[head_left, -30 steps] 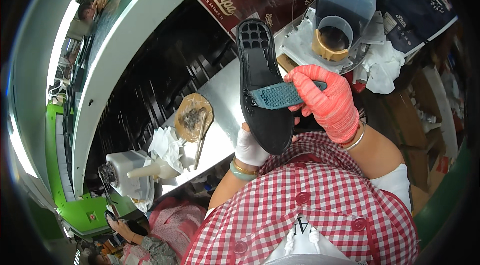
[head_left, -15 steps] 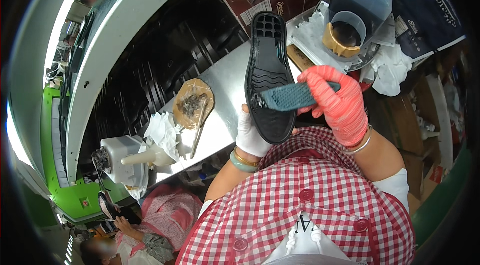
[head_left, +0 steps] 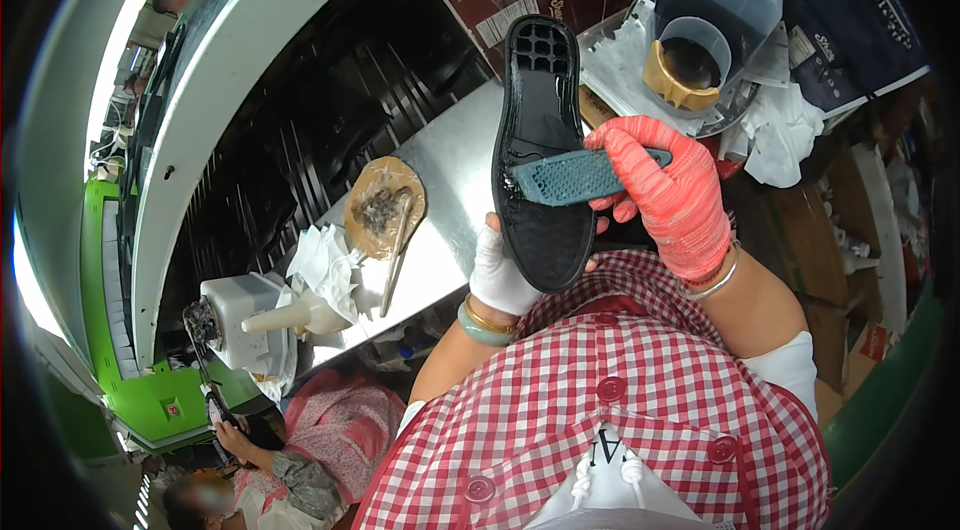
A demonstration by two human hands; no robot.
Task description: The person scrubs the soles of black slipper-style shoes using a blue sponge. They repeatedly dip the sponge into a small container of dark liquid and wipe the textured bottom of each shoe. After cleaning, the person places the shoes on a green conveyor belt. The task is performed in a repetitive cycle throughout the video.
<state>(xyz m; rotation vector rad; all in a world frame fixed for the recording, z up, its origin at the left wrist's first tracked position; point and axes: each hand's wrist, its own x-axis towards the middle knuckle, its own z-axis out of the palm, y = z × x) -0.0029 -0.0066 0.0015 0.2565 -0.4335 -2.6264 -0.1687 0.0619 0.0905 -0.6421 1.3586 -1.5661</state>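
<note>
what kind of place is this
Probably a shoe workshop or factory: the left hand holds a black shoe sole, the right hand what looks like a brush over it, and another person shows at lower left.

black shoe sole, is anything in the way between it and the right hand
Only the teal tool held in the right hand, its far end over the middle of the black shoe sole. Nothing else visible stands between them.
</note>
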